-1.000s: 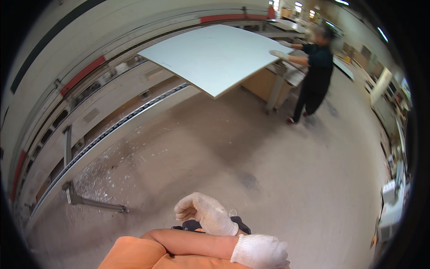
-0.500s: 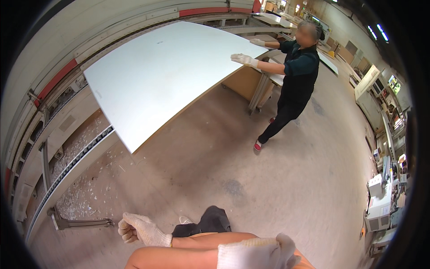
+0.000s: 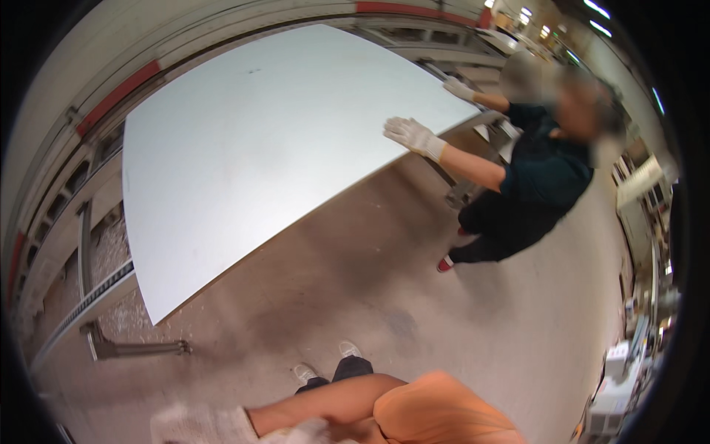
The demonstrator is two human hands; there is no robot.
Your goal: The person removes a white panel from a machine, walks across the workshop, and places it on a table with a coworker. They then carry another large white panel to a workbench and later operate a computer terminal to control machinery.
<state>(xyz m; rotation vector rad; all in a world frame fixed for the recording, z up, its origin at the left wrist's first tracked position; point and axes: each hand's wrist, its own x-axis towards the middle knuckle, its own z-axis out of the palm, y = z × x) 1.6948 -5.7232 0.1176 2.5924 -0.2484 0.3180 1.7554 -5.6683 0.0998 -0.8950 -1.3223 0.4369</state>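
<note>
Both my hands wear white knit gloves at the lower edge, blurred by motion. My right hand (image 3: 203, 423) reaches across to the left, its bare forearm running back to an orange sleeve. Partly cut off below that forearm is my left hand (image 3: 310, 431); its fingers are smeared. Neither hand touches the large white panel (image 3: 281, 140) ahead, which lies flat on a machine frame. At its right edge a co-worker in dark clothes rests a gloved hand (image 3: 414, 135) on top, with the other gloved hand (image 3: 459, 89) farther back along the edge.
A rail with a dark chain (image 3: 89, 300) runs out from under the panel at left. Below it a metal bar (image 3: 144, 348) sticks out over chip-strewn floor. The co-worker (image 3: 543, 174) stands at right. White equipment (image 3: 610, 396) stands at the far right.
The panel's near corner has come nearer and left, over the chain rail. The co-worker appears closer, hands still on the panel. My hands have dropped lower, and my left hand has moved leftward.
</note>
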